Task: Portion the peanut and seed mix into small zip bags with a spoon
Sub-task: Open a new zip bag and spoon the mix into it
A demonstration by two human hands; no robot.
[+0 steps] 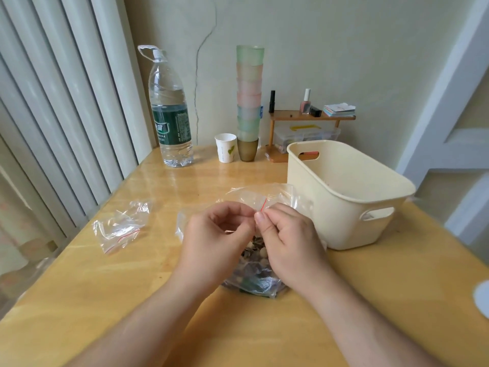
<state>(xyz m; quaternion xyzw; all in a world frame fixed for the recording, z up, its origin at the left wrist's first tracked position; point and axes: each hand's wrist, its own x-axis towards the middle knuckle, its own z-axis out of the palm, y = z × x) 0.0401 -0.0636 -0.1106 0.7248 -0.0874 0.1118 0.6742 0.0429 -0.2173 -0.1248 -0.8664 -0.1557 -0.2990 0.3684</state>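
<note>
1. A glossy wooden table (pixel 132 274) is standing in a room corner, with a pale cracked wall (pixel 317 49) running behind it and vertical slats (pixel 53 102) lining the left side.
2. A large water bottle (pixel 169 109), a paper cup (pixel 225 147) and a tall stack of tinted cups (pixel 249 102) are standing along the far edge of the table.
3. A small wooden shelf (pixel 312 116) is carrying nail polish and cards beside the cup stack.
4. A cream plastic basket (pixel 344 197) is sitting on the table, just right of the hands.
5. Spare small zip bags (pixel 119 223) are lying flat on the table, left of the hands.
6. The bag of peanut and seed mix (pixel 254 271) is resting on the table near the front edge, partly hidden beneath both hands.
7. The left hand (pixel 219 239) is pinching the clear film of a small zip bag (pixel 264 200) with curled fingers; its grip is narrow.
8. The right hand (pixel 288 234) is pinching the same bag at its red seal line, with thumb and forefinger closed tight.
9. The fingertips of both hands are meeting above the mix.
</note>
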